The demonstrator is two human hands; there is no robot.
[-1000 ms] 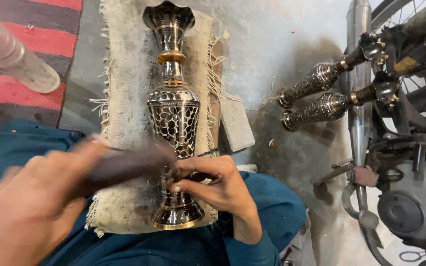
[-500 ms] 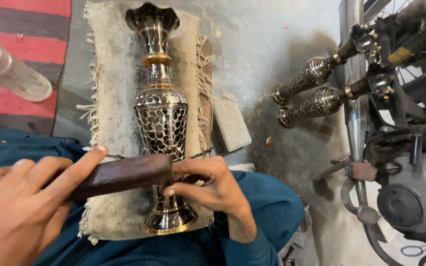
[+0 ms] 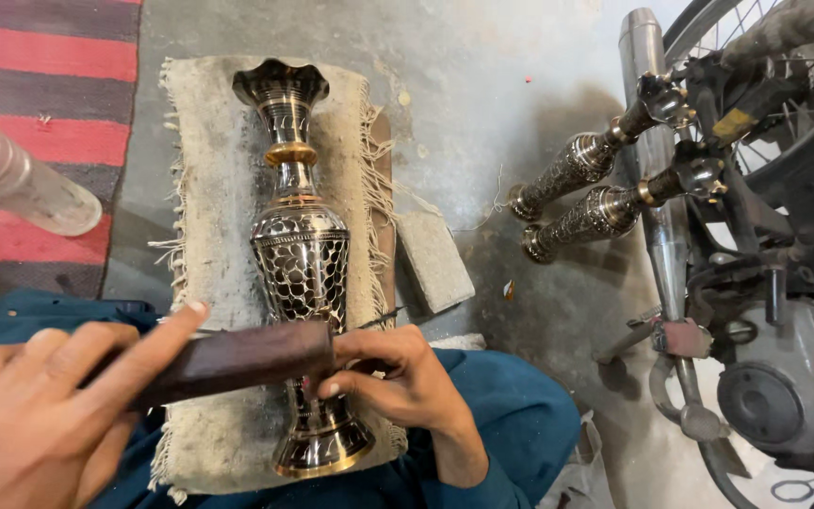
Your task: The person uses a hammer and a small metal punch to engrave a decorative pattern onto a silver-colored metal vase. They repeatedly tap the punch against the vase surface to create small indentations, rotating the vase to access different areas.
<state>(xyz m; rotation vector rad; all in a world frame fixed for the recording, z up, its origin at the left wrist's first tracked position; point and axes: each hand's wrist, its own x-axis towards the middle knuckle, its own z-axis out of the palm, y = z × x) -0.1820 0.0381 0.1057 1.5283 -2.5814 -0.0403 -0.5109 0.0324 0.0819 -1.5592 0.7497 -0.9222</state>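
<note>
- Gripping a dark brown wooden block (image 3: 237, 360) in my left hand (image 3: 44, 424), fingers closed along it, forefinger stretched out on top.
- My right hand (image 3: 398, 382) pinches its other end.
- Beneath lies the engraved silver-and-brass metal vase (image 3: 301, 259) on a frayed beige cloth (image 3: 209, 188), mouth toward twelve o'clock.

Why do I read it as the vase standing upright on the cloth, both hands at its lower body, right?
Not upright. In the head view the vase lies on its side on the cloth. The left hand holds a dark wooden block, and the right hand is at its lower body.
</note>
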